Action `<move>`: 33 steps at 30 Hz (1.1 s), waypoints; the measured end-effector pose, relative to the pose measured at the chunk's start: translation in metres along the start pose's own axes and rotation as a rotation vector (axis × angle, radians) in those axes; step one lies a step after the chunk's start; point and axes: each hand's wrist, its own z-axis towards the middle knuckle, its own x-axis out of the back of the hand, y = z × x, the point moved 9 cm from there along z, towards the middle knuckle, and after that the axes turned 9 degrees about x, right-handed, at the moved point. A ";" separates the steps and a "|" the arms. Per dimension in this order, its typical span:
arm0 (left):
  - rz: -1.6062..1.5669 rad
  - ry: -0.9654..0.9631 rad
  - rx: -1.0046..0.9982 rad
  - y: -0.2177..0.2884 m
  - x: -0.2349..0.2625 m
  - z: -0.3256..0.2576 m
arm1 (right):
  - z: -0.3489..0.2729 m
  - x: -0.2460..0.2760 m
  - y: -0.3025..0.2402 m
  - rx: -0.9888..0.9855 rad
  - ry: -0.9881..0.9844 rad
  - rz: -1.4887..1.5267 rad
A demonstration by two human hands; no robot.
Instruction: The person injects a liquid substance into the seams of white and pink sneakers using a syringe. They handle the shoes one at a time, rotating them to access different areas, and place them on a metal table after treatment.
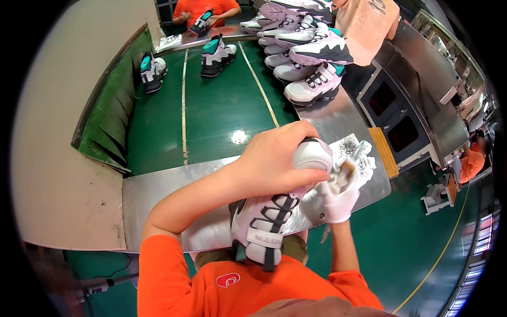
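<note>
Left hand [274, 158] is bare and wrapped tight over the toe end of a white sneaker [274, 211] with black laces, fingers curled around the front, holding it toe-away over the near edge of the metal desk [158, 195]. Heel end sits right up against the person's orange shirt. Right hand [338, 198] has a white glove on and is closed around a small brush [348, 168], bristle end touching or just beside the sneaker's toe, can't quite tell which. Under the brush there's a grubby white rag [364, 153] on the desk. Past that runs a green conveyor belt [216, 111] with two more sneakers [216, 53] standing apart on it, and a whole pile of finished sneakers [306, 47] stacked off to the right. Another person in orange [203, 10] is at the far end holding a shoe.
</note>
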 end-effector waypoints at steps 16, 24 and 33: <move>-0.566 1.108 0.249 -0.274 0.230 0.069 | -0.057 0.001 0.055 -0.257 0.034 -0.105; -1.069 0.874 0.833 -0.498 0.052 0.174 | -0.071 0.009 0.064 -0.472 0.144 0.037; -0.630 0.091 0.957 -0.391 0.029 0.216 | -0.072 0.012 0.070 -0.289 0.033 -0.023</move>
